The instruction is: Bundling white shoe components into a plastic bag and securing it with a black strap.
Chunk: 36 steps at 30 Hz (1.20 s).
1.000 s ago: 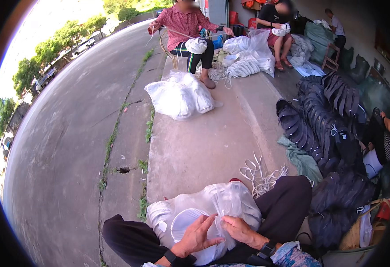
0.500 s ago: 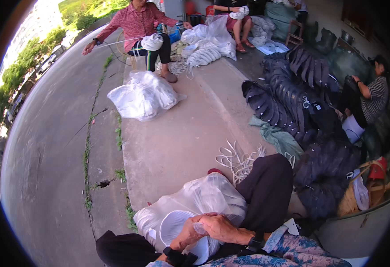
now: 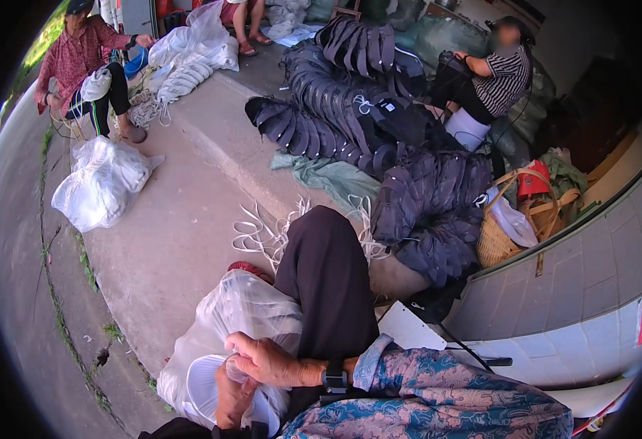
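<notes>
i am pinching, from afar, some clear plastic (image 3: 239, 370) between my left hand (image 3: 233, 397) and right hand (image 3: 268, 362), both grips closed, over a stuffed bag (image 3: 237, 307).

Downward head-worn fisheye view

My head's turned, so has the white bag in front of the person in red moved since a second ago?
No; the white bag still lies across the left edge of the concrete walkway, no shift seen.
</notes>
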Tool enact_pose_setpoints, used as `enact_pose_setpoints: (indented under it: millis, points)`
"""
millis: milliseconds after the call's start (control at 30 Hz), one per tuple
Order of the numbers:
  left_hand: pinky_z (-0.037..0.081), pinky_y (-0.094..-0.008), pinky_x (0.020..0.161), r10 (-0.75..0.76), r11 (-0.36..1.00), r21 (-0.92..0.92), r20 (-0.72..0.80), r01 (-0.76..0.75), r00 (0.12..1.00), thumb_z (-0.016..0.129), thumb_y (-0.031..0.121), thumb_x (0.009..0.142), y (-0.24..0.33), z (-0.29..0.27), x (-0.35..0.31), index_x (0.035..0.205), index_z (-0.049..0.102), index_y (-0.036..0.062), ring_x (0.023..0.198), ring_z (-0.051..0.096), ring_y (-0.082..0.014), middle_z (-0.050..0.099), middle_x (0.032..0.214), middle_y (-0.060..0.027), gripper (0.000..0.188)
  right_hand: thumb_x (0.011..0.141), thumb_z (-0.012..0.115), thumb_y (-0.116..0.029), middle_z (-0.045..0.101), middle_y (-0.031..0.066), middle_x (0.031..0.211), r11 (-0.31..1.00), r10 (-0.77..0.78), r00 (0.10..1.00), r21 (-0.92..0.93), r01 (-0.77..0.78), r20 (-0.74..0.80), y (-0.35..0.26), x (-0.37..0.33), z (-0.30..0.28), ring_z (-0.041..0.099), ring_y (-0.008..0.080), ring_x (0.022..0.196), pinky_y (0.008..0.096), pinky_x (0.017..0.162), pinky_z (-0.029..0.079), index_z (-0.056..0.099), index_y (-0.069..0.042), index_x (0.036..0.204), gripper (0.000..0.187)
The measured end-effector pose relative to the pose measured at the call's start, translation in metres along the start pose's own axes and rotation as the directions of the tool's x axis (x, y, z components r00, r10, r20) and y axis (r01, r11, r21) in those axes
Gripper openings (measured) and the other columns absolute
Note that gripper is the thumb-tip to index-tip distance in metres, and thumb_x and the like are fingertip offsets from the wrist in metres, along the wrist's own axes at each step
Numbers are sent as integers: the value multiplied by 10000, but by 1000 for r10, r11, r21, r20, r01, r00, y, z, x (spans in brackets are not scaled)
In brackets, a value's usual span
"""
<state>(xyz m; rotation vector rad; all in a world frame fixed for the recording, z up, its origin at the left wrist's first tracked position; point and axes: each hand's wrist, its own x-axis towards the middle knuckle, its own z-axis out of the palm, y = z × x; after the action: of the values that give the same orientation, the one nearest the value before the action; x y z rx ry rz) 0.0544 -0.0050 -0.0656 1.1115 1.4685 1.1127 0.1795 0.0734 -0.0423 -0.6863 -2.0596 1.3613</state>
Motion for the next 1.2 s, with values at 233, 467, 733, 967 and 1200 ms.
enact_pose_setpoints:
  millis: [233,467,733,967,1200]
  points:
    - [446,-295,640,167,894,411,63,-179,984,576,97,840,-11,3,4,936,563,-8,784,562,-144,600,841,-63,142,883,528,-96,624,176,792,988,79,997,132,-76,-13,-4,11,0,638,349,746,370,636,498,478,-44,1011,147]
    - [450,-443,559,194,771,604,78,-202,978,597,219,753,8,-1,3,832,609,65,679,604,-366,627,744,-151,173,887,523,-80,625,147,825,978,122,991,177,-112,-47,-9,19,7,641,315,775,352,659,493,529,-37,980,103]
    - [475,-416,609,231,835,505,40,-219,972,540,189,873,-6,12,-5,929,542,24,730,589,-358,588,838,-166,174,904,557,-206,542,15,793,852,385,923,387,-353,-5,-15,12,-4,506,81,737,233,651,422,572,-21,1018,217]
    - [441,-472,635,217,906,387,-70,-174,974,455,214,898,31,17,-7,848,552,18,735,562,-435,589,787,-246,224,907,503,-242,607,135,976,893,318,945,311,-325,75,-11,7,-5,570,242,927,296,823,438,548,-7,1143,336]
    - [410,-507,603,270,862,478,-147,-171,951,516,172,861,16,23,0,819,527,-8,661,530,-432,565,721,-237,185,910,505,-262,572,136,1053,849,320,944,420,-322,77,-6,7,-2,552,213,959,297,820,440,521,1,1172,372]
